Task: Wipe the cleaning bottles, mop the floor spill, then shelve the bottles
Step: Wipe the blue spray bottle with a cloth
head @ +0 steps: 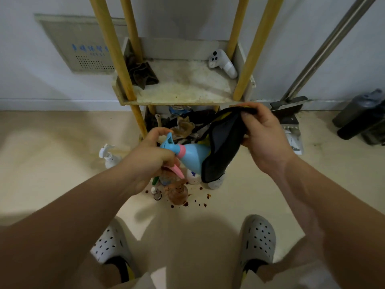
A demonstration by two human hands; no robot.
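Observation:
My left hand (pixel 152 157) grips the head of a light blue spray bottle (pixel 192 156) with a pink collar and pink trigger, held tilted above the floor. My right hand (pixel 264 138) holds a dark grey cloth with yellow edging (pixel 223 147), draped over the bottle's body. Below them, on the beige floor, stand a brown pump bottle (pixel 178 193), a small dropper bottle (pixel 156 192), and a white bottle (pixel 192 177) partly hidden by the blue one. Dark brown spill drops (pixel 201 202) speckle the floor around them. A white spray bottle (pixel 109 156) stands further left.
A yellow-legged shelf unit (pixel 183 88) stands against the wall, holding a dark rag (pixel 143 75) and a lying white spray bottle (pixel 221 63). Its lower shelf is full of clutter. A dustpan and metal handle (pixel 288 110) lean at right, beside dark containers (pixel 362 119).

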